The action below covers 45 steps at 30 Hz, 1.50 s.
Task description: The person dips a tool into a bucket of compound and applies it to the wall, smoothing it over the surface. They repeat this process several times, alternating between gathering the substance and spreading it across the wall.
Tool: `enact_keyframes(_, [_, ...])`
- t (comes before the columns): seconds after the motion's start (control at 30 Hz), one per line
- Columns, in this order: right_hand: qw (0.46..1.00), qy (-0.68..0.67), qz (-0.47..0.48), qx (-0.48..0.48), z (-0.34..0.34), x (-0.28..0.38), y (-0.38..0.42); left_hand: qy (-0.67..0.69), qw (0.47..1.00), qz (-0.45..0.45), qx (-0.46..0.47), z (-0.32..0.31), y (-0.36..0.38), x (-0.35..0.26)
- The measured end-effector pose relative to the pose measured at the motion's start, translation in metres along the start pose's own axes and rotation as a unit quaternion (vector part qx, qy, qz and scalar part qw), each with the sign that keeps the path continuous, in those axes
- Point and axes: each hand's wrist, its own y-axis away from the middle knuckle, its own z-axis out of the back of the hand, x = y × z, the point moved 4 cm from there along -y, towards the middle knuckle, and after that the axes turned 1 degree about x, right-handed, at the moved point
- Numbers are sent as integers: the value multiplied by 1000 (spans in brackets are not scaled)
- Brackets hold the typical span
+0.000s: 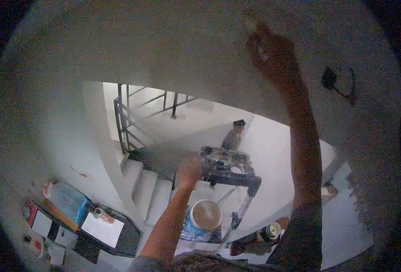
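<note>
My right hand (275,56) is raised against the dim grey plastered surface (177,50) overhead. Its fingers are curled together near a faint pale shape; darkness and blur hide what they hold. Lower down, my left hand (190,170) is closed at the left edge of a paint-spattered stepladder (230,179), beside its top. Below the ladder top stands a bucket (206,215) with a pale beige content, to the right of my left forearm.
White stairs (143,186) with a dark metal railing (123,118) descend behind the ladder. A dark wire fitting (329,78) hangs at right. At lower left lie a blue container (68,204) and a white sheet (101,230). A smaller tub (273,230) stands lower right.
</note>
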Motion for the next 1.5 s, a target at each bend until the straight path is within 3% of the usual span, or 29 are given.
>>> enact_keyframes(0.03, [995, 26, -6, 94, -11, 9, 11, -50, 994, -94, 4, -5, 3, 0])
enact_keyframes(0.07, [995, 27, -4, 94, -4, 26, 16, -48, 994, -94, 2, 5, 2, -5])
enact_keyframes(0.13, [970, -66, -69, 222, 5, 53, 26, -140, 974, -101, 146, 19, -4, -26])
enact_keyframes(0.17, [972, -63, -63, 219, 8, 49, 21, -137, 976, -101, 139, 16, -4, -27])
enact_keyframes(0.23, [986, -92, -33, 132, 23, 38, 16, -116, 989, -91, 20, 15, 4, -20])
enact_keyframes(0.27, [987, -92, -33, 131, 25, 30, 7, -117, 989, -92, 19, 12, 5, -18])
enact_keyframes(0.33, [987, -91, 17, -132, 40, 8, -19, 42, 997, 39, 52, 2, 4, -2])
enact_keyframes(0.37, [987, -91, 15, -131, 29, -4, -22, 41, 997, 39, 54, -5, 3, 4])
enact_keyframes(0.43, [981, 124, 67, -135, 3, -14, -15, -114, 988, -101, 34, -13, 2, 4])
enact_keyframes(0.47, [981, 125, 67, -135, 2, -5, -11, -114, 988, -102, 34, -8, 3, 0])
enact_keyframes(0.53, [992, -20, -97, 82, -13, 8, 3, -93, 985, -144, -30, 5, 7, -9])
enact_keyframes(0.67, [989, -138, -23, 45, 19, 18, 2, -83, 994, -66, 6, -1, 6, -1])
enact_keyframes(0.73, [931, -276, -237, 40, 47, 11, -10, -75, 993, -85, -15, 5, 8, -8])
enact_keyframes(0.77, [931, -275, -238, 41, 36, -8, -8, -75, 993, -85, -14, 1, 8, -8])
enact_keyframes(0.8, [997, -20, 1, -81, 29, -26, -10, -58, 996, -60, -8, -3, 8, -4])
enact_keyframes(0.83, [922, 238, 240, -191, 27, -8, -7, -42, 999, -35, -2, -3, 7, -3])
enact_keyframes(0.87, [923, 237, 239, -188, 19, -6, -1, -42, 999, -33, 1, -3, 7, -3])
enact_keyframes(0.9, [981, 144, 110, -70, 4, -12, 0, -55, 997, -56, 21, -4, 6, -4])
enact_keyframes(0.93, [997, 47, -23, 51, -6, -13, 2, -68, 994, -78, 42, -3, 5, -7])
enact_keyframes(0.97, [997, 46, -23, 53, -3, -11, 2, -67, 994, -77, 43, 3, 3, -13])
enact_keyframes(1.03, [975, -189, -79, 87, 7, -11, 1, 24, 998, 13, 51, 15, 5, -15])
enact_keyframes(1.13, [967, -207, -140, 50, 30, -11, -6, -22, 995, 66, 69, 12, 2, -14])
enact_keyframes(1.23, [931, -316, -184, -16, 33, -7, -15, -43, 996, 7, 75, 1, -1, -7])
enact_keyframes(1.27, [930, -317, -186, -19, 23, -11, -13, -46, 996, 6, 75, 1, -1, -6])
enact_keyframes(1.33, [986, -153, 4, -65, -1, -8, -8, 17, 984, 134, 112, -4, 1, 4])
enact_keyframes(1.37, [986, -153, 5, -67, -4, 3, -4, 17, 985, 134, 111, -1, 2, 2])
enact_keyframes(1.43, [986, -123, -7, 109, -18, 31, 9, 12, 996, 61, 57, 7, 4, -8])
enact_keyframes(1.5, [988, -136, -22, 67, 0, 36, -1, -5, 999, 41, 35, 0, 5, -2])
